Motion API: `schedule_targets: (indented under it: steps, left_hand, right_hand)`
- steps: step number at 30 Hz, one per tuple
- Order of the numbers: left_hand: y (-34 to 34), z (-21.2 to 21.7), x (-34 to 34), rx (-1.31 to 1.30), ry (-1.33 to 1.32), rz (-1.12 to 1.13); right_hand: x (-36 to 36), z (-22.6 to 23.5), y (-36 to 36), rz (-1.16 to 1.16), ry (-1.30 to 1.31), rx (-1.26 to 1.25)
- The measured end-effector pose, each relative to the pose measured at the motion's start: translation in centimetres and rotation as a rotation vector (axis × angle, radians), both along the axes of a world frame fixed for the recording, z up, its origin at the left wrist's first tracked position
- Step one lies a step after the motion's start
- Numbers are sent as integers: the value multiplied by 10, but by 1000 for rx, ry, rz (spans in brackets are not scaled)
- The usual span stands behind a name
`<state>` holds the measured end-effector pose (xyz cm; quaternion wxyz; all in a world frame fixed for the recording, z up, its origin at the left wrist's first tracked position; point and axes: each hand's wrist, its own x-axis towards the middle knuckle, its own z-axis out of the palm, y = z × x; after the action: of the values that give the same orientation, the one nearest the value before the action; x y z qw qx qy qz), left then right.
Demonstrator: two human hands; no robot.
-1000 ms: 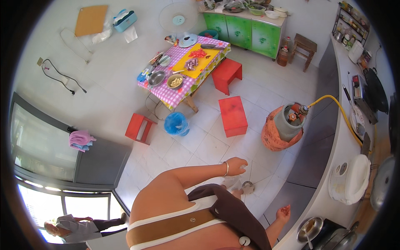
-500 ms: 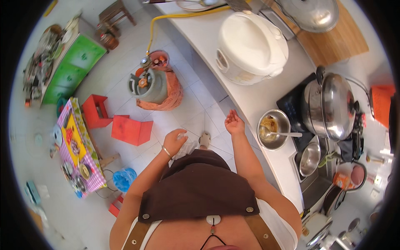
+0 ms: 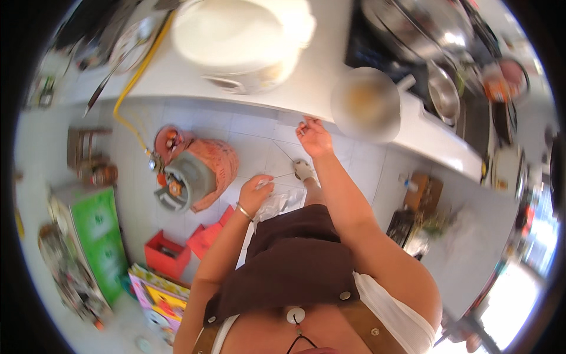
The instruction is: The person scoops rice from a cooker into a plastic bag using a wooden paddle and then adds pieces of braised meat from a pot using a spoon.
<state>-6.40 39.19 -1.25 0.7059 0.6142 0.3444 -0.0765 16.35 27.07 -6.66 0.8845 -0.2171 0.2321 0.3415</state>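
My left hand (image 3: 257,194), with a bangle at the wrist, is in front of my brown apron (image 3: 289,268). Its fingers are curled round a crumpled clear plastic bag (image 3: 276,205) that hangs beside them. My right hand (image 3: 315,138) reaches up to the front edge of the white counter (image 3: 321,88). Its fingers are loosely bent and apart, with nothing visible in them. A steel bowl (image 3: 384,121) holding something yellowish is just right of that hand, smeared by motion and apart from the fingers. A white rice cooker (image 3: 230,38) stands farther left on the counter.
A gas cylinder (image 3: 187,180) with a yellow hose (image 3: 131,88) stands on the floor at left. Red stools (image 3: 167,253) and a green-doored cabinet (image 3: 99,242) are beyond it. A large lidded steel pot (image 3: 415,26) and a sink (image 3: 473,118) are at the right.
My view has turned to the right, so counter and floor things have swung round. My right hand, palm up before, now has its fingers more bent by the counter edge. The left keeps the bag.
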Motion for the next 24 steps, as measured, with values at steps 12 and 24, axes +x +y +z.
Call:
schedule_targets:
  steps: [12, 24]
  left_hand:
    - [6, -28, -7, -10, 257, -365]
    - [-83, -95, 137, 243, 207, -612]
  right_hand:
    - [-160, 56, -199, 272, -246, -1139]
    - [-166, 65, -306, 117, -580, -1990]
